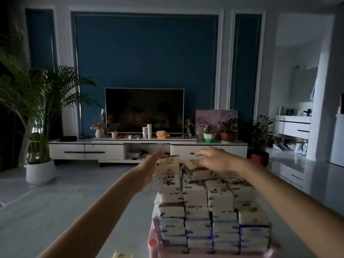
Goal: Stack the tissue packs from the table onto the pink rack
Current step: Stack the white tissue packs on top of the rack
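tissue packs [210,211] piled high on pink rack [153,231], 5 o'clock of view. left hand [151,165]: fingers straight, pressed flat against left face of upright pack [169,162] at pile's 11 o'clock corner. right hand [214,159]: fingers spread, laid over tilted pack [195,169] at 12 o'clock, no curl seen. likely light, soft, slick film wrap; squashes if squeezed. best held by long side faces, thumb opposite fingers. tilted pack needs seating flat or may slide.

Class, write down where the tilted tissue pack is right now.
Head view, centre right: the tilted pack lies atop the stack, under the right hand, right of the left hand.
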